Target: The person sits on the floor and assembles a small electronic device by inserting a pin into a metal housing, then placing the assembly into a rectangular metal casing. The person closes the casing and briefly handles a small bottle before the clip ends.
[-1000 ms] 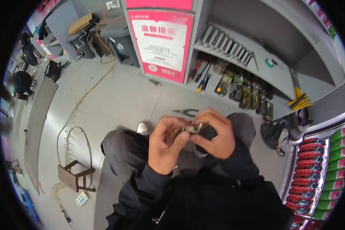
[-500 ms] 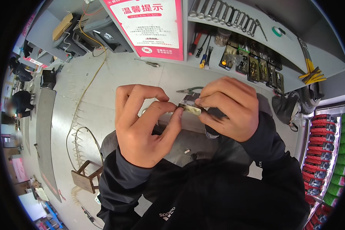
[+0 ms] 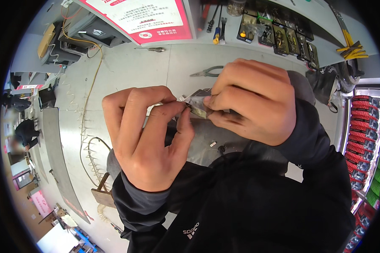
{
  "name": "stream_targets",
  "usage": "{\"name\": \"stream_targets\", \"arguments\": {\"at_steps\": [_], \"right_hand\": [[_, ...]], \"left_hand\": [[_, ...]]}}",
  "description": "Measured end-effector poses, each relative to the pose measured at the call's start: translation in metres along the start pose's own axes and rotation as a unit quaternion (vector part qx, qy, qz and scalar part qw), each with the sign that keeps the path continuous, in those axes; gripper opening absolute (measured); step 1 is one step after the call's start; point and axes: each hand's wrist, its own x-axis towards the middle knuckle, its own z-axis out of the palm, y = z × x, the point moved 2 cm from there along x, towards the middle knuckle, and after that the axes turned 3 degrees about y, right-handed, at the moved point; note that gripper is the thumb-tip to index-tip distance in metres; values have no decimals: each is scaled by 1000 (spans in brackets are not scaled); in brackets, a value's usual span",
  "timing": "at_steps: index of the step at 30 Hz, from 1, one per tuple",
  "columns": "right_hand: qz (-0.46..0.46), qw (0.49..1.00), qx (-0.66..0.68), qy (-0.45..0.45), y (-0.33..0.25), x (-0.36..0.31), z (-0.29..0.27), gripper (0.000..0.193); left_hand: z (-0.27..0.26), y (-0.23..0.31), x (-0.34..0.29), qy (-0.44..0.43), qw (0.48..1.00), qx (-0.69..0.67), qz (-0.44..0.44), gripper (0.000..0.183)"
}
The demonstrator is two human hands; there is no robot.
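Observation:
In front of me, above my lap, I hold a small dark block with a pale yellowish side. My right hand grips its right end between thumb and fingers, covering that part. The thumb and forefinger of my left hand pinch together at its left end; whether a tiny part sits between those tips I cannot make out. A flat greyish piece shows just beyond the block, partly hidden by my right fingers. Beneath my hands, a small white piece lies on a dark surface.
On the floor beyond lie pliers and a thin pointed tool. Shelves at the far right carry trays of small parts. A wooden stool and coiled hose are at left. Red coils hang at right.
My view has shifted, so the floor and shelves sit higher in it. The block has tilted, and my right hand appears higher. Both hands keep their pinch.

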Motion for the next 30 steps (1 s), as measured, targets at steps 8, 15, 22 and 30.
{"name": "stream_targets", "arguments": {"at_steps": [8,15,22,30], "right_hand": [[87,981,168,-39,13,-8,-3,22],[247,853,415,-198,19,-2,-23,21],[319,622,612,-369,19,-8,-11,28],[305,733,550,-258,13,0,-19,28]], "left_hand": [[0,-5,-6,-66,996,-13,56,20],[-16,9,-1,-101,979,-120,128,17],[-37,29,23,-58,947,-246,198,13],[-40,18,20,-56,955,-286,55,17]]}}
